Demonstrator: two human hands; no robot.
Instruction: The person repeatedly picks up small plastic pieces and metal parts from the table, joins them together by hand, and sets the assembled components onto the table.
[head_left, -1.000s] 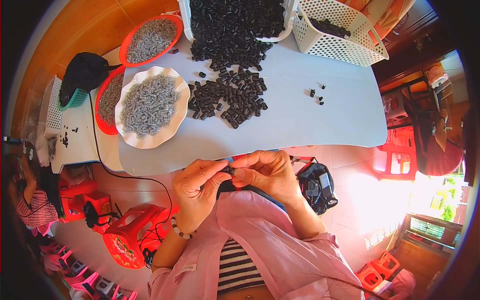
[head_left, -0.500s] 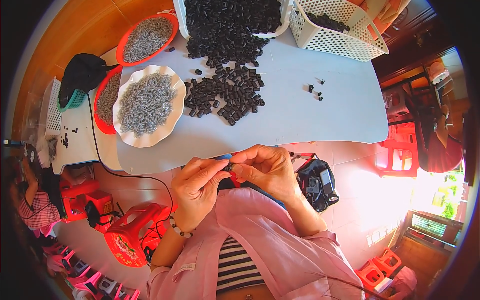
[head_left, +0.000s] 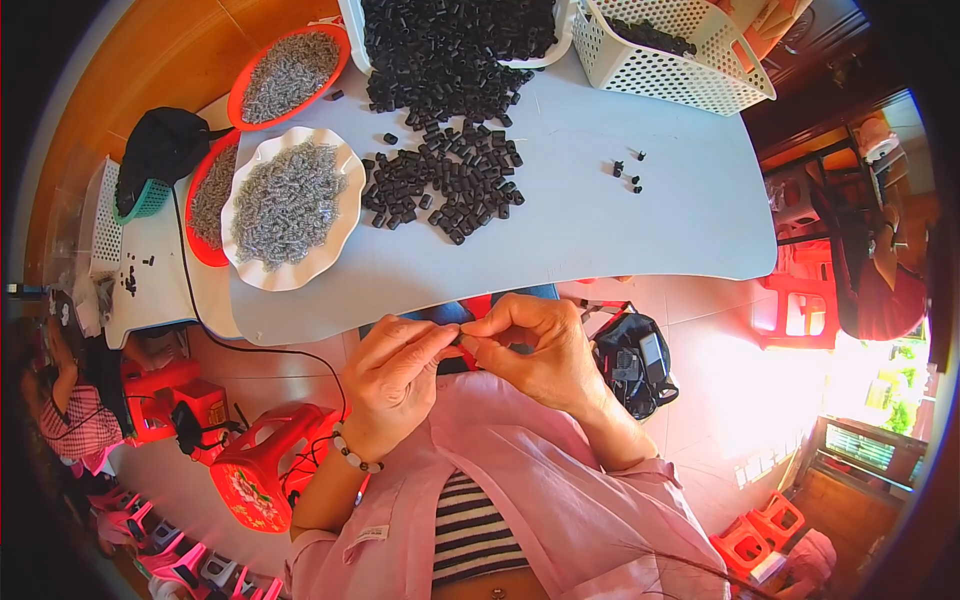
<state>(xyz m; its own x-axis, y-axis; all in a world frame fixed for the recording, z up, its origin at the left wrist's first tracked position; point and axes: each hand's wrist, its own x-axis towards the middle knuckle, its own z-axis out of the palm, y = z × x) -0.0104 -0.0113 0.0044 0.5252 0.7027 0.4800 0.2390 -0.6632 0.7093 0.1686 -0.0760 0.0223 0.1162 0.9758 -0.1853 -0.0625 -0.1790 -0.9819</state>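
My left hand (head_left: 398,368) and my right hand (head_left: 537,352) meet in front of my chest, just off the near edge of the table. Between their pinched fingertips a bit of a small black piece (head_left: 458,339) shows; the fingers cover most of it. On the table lies a heap of short black plastic cylinders (head_left: 465,180), which spills from a white tub (head_left: 357,40). To its left stands a white scalloped plate (head_left: 350,205) full of small metal springs (head_left: 290,205).
Two red bowls (head_left: 238,105) of springs stand behind the plate. A white perforated basket (head_left: 680,85) with black parts is at the back right. Several small black pieces (head_left: 620,168) lie right of the heap. A black cable (head_left: 188,260) hangs over the left table edge.
My left hand has turned so that its fingers now cover more of the small black piece. The fingertips of both hands have drawn closer round it. The view has shifted slightly.
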